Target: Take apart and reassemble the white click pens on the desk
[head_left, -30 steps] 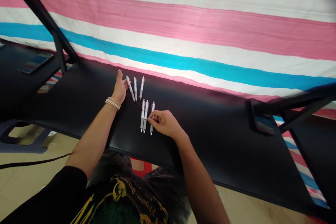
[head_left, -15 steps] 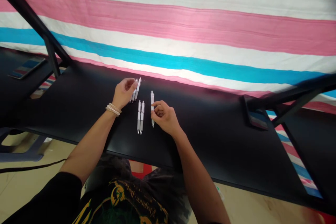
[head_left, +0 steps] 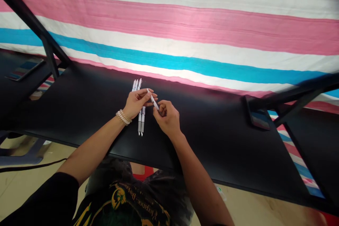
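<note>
Between my two hands is a white pen [head_left: 153, 100], tilted, with its upper end toward the left. My left hand [head_left: 137, 103] pinches the upper part between thumb and fingers. My right hand [head_left: 167, 116] grips the lower end, and its fingers hide the tip. Under and just beyond my left hand lies a group of white pens [head_left: 136, 84], partly covered by the hand. Nearer to me, two white pens with grey grips [head_left: 141, 123] lie side by side, tips toward me, their upper ends partly behind my left fingers.
The pens lie on a black table [head_left: 212, 134]. Behind it hangs a striped cloth [head_left: 185, 46] in white, pink and blue. Black metal supports [head_left: 50, 53] rise at the left and right. A grey plastic stool [head_left: 23, 152] stands on the floor at the left.
My left hand has moved right and toward me, from the far pens to the pen in my right hand. That pen has been lifted and tilted, and both hands now hold it.
</note>
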`<action>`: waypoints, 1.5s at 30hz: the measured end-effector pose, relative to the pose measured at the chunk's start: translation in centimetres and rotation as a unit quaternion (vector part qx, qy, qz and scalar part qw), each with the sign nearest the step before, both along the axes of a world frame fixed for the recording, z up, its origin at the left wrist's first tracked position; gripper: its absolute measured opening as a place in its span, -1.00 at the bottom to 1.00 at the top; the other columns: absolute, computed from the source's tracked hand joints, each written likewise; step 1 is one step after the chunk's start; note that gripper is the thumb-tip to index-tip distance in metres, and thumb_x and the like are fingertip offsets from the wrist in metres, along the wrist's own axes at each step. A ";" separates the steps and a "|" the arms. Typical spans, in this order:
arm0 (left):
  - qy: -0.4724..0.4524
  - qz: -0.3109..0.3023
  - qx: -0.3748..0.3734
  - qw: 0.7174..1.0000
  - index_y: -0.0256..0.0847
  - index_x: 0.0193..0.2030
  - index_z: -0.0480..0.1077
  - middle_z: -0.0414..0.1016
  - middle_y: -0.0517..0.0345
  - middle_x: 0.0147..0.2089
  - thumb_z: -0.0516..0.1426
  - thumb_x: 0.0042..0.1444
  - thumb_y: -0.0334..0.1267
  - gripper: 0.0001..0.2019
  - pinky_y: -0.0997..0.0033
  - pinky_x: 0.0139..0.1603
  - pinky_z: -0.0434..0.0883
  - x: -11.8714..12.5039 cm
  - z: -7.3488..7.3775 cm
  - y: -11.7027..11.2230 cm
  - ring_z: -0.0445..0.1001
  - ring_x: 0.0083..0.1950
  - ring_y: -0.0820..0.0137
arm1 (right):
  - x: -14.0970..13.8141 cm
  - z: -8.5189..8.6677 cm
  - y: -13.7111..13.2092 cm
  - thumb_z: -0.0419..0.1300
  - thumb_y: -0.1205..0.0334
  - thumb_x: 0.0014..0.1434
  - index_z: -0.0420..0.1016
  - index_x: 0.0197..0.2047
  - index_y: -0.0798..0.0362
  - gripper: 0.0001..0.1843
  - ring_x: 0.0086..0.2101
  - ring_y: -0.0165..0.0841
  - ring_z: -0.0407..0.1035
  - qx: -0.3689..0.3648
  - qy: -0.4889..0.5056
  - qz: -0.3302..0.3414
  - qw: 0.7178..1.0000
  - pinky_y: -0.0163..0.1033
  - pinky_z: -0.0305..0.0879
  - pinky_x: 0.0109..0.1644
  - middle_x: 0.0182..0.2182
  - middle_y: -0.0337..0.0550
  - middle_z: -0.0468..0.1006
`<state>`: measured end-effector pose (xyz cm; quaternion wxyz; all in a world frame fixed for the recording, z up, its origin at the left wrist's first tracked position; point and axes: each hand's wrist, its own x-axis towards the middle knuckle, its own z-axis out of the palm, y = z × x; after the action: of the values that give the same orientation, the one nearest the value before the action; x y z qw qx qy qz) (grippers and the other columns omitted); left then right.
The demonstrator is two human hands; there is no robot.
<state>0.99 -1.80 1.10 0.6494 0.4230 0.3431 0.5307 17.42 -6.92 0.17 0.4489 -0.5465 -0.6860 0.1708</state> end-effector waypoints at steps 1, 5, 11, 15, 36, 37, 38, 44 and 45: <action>-0.011 0.026 0.003 1.000 -0.25 -0.15 0.54 0.64 -0.11 -0.14 0.38 0.01 -0.02 -0.62 0.20 -0.11 0.61 0.0 0.0 0.1 0.65 -0.09 0.17 | 0.1 0.1 0.1 0.21 0.13 0.24 0.43 -0.09 0.01 -0.80 -0.48 -0.40 0.33 -0.006 0.022 -0.017 1.000 -0.29 0.30 -0.34 -0.41 -0.22 0.47; -0.048 0.096 -0.014 0.994 -0.25 -0.17 0.50 0.64 -0.08 -0.13 0.39 0.01 -0.04 -0.63 0.20 -0.07 0.60 -0.1 0.0 0.5 0.66 -0.11 0.20 | 0.4 0.3 0.2 0.05 0.00 0.39 0.50 -0.10 0.02 -0.68 -0.55 -0.41 0.35 -0.093 0.093 0.014 0.991 -0.31 0.28 -0.43 -0.48 -0.21 0.52; -0.063 0.083 -0.026 0.994 -0.27 -0.13 0.51 0.65 -0.06 -0.22 0.39 0.01 -0.05 -0.61 0.12 0.02 0.58 0.1 -0.2 0.6 0.67 -0.14 0.20 | 0.3 0.1 0.1 0.10 -0.05 0.36 0.58 -0.27 0.03 -0.63 -0.61 -0.43 0.29 -0.095 0.137 0.004 0.986 -0.31 0.21 -0.53 -0.57 -0.24 0.45; -0.068 0.119 -0.026 0.990 -0.32 -0.22 0.54 0.65 -0.07 -0.23 0.40 -0.01 -0.07 -0.64 0.17 -0.04 0.59 0.4 -0.8 0.6 0.67 -0.18 0.21 | 0.0 0.2 0.2 0.21 0.07 0.30 0.61 -0.18 0.00 -0.78 -0.41 -0.33 0.46 -0.022 0.110 -0.020 0.993 -0.23 0.43 -0.30 -0.38 -0.14 0.58; -0.070 0.152 -0.029 0.985 -0.30 -0.25 0.53 0.65 -0.10 -0.20 0.40 -0.02 -0.06 -0.65 0.24 -0.08 0.59 0.4 -1.1 0.9 0.66 -0.17 0.24 | 0.0 0.0 0.6 0.22 0.05 0.28 0.56 -0.09 0.01 -0.75 -0.23 -0.29 0.53 -0.057 0.215 0.005 0.975 -0.14 0.54 -0.12 -0.22 -0.07 0.57; -0.066 0.151 -0.028 0.986 -0.30 -0.25 0.53 0.65 -0.11 -0.20 0.40 -0.02 -0.05 -0.65 0.25 -0.08 0.59 0.5 -1.0 0.8 0.66 -0.17 0.24 | 0.0 0.0 0.6 0.23 0.05 0.27 0.57 -0.15 0.02 -0.77 -0.22 -0.29 0.53 -0.050 0.216 0.010 0.975 -0.14 0.54 -0.10 -0.23 -0.07 0.57; -0.063 0.150 -0.028 0.986 -0.30 -0.26 0.53 0.65 -0.11 -0.20 0.39 -0.01 -0.05 -0.65 0.27 -0.09 0.59 0.5 -1.0 0.8 0.66 -0.17 0.25 | 0.0 0.0 0.7 0.28 0.06 0.24 0.58 -0.19 0.02 -0.79 -0.17 -0.27 0.52 -0.036 0.218 0.016 0.975 -0.13 0.53 -0.05 -0.18 -0.06 0.57; -0.065 0.152 -0.032 0.986 -0.32 -0.25 0.52 0.65 -0.12 -0.19 0.40 -0.02 -0.04 -0.64 0.25 -0.08 0.59 0.5 -0.9 0.7 0.67 -0.16 0.22 | -0.1 -0.2 0.7 0.22 -0.02 0.27 0.56 -0.07 0.04 -0.68 -0.32 -0.31 0.54 -0.090 0.244 0.011 0.965 -0.18 0.56 -0.25 -0.26 -0.08 0.58; -0.063 0.152 -0.031 0.986 -0.32 -0.25 0.52 0.65 -0.12 -0.19 0.40 -0.02 -0.04 -0.63 0.25 -0.08 0.59 0.5 -0.9 0.7 0.67 -0.16 0.23 | -0.1 -0.2 0.7 0.25 -0.01 0.25 0.57 -0.11 0.04 -0.69 -0.28 -0.30 0.54 -0.083 0.233 0.014 0.969 -0.18 0.56 -0.20 -0.25 -0.07 0.59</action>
<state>1.50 -1.10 0.19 0.5947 0.3111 0.3778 0.6378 17.31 -6.21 -0.06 0.5473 -0.5172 -0.5533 0.3561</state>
